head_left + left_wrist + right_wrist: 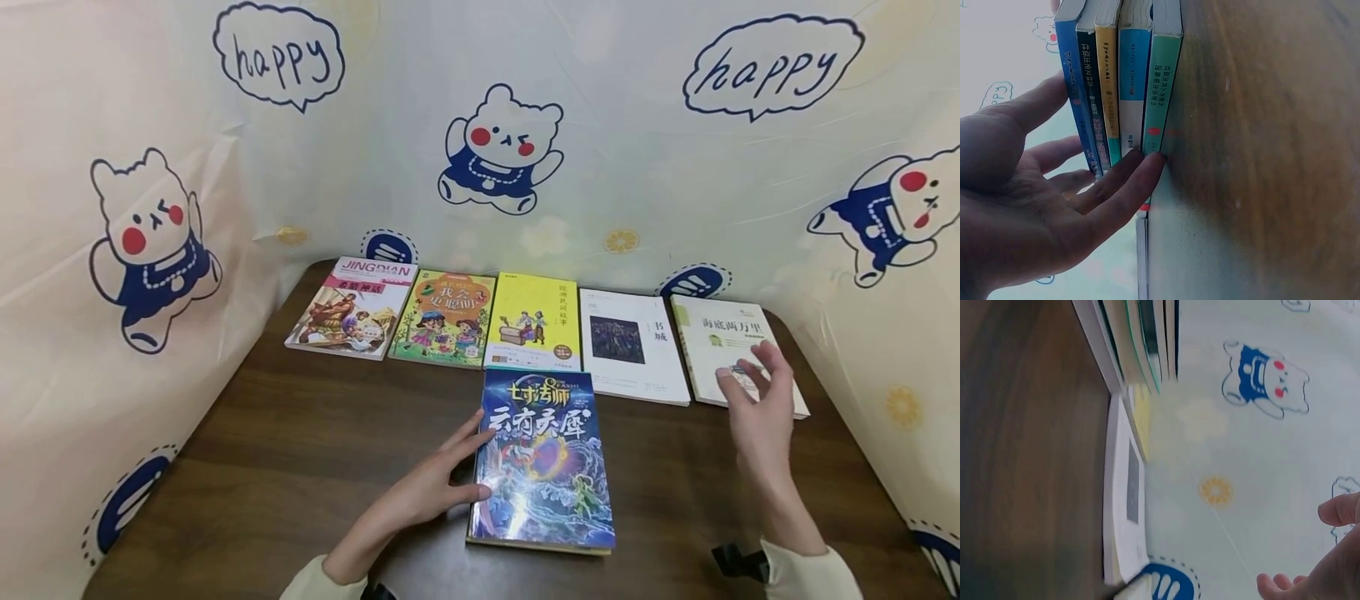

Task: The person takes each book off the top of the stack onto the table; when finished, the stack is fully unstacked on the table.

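Observation:
A stack of several books stands near the table's middle, topped by a blue fantasy-cover book (543,492). My left hand (427,492) is at the stack's left side, its fingertips against the spines. In the left wrist view the thumb is by the blue spine (1072,75) and other fingers reach the green spine (1163,81). Raised over the cream-covered book (701,354) at the far right, my right hand (761,408) has loosely bent fingers and holds nothing. The right wrist view shows this hand (1335,569) at its edge, apart from the books.
Along the table's back lie a pink-and-white book (352,308), a green-and-orange book (442,321), a yellow book (532,321) and a white book (637,375) with a dark picture. A patterned cloth (600,150) surrounds the dark wooden table (300,442).

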Motion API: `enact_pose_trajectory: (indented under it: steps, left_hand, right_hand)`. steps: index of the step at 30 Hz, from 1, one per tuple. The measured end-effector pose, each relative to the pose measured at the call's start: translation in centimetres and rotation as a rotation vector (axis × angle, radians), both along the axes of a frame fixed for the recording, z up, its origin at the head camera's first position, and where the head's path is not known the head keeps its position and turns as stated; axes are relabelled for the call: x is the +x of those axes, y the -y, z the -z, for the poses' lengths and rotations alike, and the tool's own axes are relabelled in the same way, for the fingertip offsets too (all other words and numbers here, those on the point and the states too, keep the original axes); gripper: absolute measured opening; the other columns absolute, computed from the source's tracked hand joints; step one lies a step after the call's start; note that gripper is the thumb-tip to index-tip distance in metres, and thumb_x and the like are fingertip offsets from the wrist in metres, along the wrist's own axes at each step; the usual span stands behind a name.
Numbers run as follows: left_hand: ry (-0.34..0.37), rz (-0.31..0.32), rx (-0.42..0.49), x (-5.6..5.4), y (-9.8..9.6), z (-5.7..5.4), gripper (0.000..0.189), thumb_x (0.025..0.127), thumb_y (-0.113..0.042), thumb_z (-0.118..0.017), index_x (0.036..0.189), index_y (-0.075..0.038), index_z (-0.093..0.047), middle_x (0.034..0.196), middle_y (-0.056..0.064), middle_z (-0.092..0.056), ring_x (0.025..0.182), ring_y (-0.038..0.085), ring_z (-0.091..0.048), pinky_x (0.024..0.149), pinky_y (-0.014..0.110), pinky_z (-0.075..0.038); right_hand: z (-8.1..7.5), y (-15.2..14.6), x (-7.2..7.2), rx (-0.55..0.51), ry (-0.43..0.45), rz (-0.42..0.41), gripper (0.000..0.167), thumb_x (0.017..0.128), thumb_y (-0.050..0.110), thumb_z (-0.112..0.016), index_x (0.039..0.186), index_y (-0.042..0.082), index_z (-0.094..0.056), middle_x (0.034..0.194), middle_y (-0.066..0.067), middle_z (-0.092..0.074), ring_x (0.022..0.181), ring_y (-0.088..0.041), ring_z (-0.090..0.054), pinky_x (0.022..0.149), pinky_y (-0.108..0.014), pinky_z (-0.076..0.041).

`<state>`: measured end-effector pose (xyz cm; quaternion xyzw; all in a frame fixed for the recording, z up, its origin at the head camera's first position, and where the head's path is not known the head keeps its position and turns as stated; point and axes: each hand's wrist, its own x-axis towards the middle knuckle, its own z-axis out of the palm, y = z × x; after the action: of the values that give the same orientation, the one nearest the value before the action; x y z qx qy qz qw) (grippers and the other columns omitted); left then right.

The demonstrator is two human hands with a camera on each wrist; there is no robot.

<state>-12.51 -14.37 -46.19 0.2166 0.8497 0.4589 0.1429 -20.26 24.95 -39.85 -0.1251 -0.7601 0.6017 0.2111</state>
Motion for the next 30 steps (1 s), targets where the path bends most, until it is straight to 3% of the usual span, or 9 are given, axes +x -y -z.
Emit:
enact_pose_trajectory:
  steps: [5,10,14,25,30]
  left_hand:
    - [-0.008,0.002,-0.001,0.0,0.0,0.0,0.072,0.09,-0.03,-0.068,0.151,-0.014,-0.033,0.162,0.003,-0.006,0.143,0.037,-0.016,0.105,0.061,-0.029]
    - [-0.01,0.001,-0.008,0.0,0.0,-0.1,0.072,0.09,-0.031,-0.068,0.151,-0.014,-0.033,0.162,0.004,-0.006,0.143,0.037,-0.017,0.105,0.062,-0.029]
    - [-0.011,-0.002,-0.007,0.0,0.0,-0.2,0.072,0.09,-0.031,-0.067,0.151,-0.014,-0.033,0.162,0.004,-0.006,0.143,0.038,-0.017,0.104,0.062,-0.029]
    - [-0.009,-0.004,-0.012,-0.2,0.1,0.1,0.073,0.089,-0.03,-0.069,0.151,-0.015,-0.033,0.162,0.003,-0.007,0.144,0.033,-0.015,0.108,0.059,-0.027]
    - [-0.009,-0.006,-0.011,-0.2,0.0,0.0,0.073,0.089,-0.03,-0.069,0.151,-0.015,-0.033,0.162,0.003,-0.007,0.144,0.033,-0.015,0.107,0.059,-0.027]
  right_hand:
    - [1.0,1.5,1.1,0.103,0.078,-0.088,0.07,0.096,0.016,-0.059,0.153,0.021,-0.02,0.151,-0.006,-0.031,0.132,-0.022,-0.039,0.093,-0.013,-0.042]
    - [2.2,3.3,1.9,0.138,0.154,-0.23,0.079,0.096,0.026,-0.06,0.156,0.019,-0.008,0.155,-0.011,-0.025,0.136,-0.031,-0.036,0.107,-0.038,-0.037]
    - [3.2,4.8,2.4,0.128,0.188,-0.367,0.085,0.096,0.029,-0.061,0.156,0.015,-0.002,0.156,-0.017,-0.021,0.137,-0.037,-0.033,0.107,-0.054,-0.032]
    - [5.1,8.6,3.9,0.235,0.331,-0.607,0.089,0.092,0.035,-0.065,0.156,0.016,-0.006,0.154,-0.023,-0.023,0.135,-0.045,-0.033,0.1,-0.06,-0.038]
    - [6.0,9.7,4.3,0.244,0.356,-0.653,0.093,0.088,0.039,-0.069,0.156,0.019,-0.008,0.156,-0.02,-0.021,0.138,-0.043,-0.028,0.102,-0.062,-0.033]
